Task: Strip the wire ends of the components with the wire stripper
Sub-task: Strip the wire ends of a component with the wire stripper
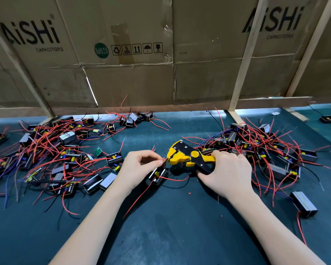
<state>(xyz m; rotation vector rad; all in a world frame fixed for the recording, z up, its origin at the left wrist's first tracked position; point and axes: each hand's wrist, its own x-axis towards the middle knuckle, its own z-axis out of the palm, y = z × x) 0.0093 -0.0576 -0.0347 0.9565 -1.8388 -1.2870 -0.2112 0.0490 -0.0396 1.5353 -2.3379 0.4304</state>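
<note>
My right hand (pixel 227 173) grips the handles of a yellow and black wire stripper (pixel 185 154), its jaws pointing left. My left hand (pixel 141 165) pinches the end of a red wire (pixel 163 160) right at the stripper's jaws. That wire belongs to a small black component (pixel 158 175) lying on the mat just below my left fingers; another red lead (pixel 177 179) curls from it to the right. The wire tip inside the jaws is hidden.
A big pile of components with red, black and blue wires (pixel 52 150) covers the left of the dark green mat (pixel 170 226). A second pile (pixel 260 148) lies to the right, a small cluster (pixel 134 119) at the back. Cardboard walls (pixel 130 54) and wooden struts close off the far side.
</note>
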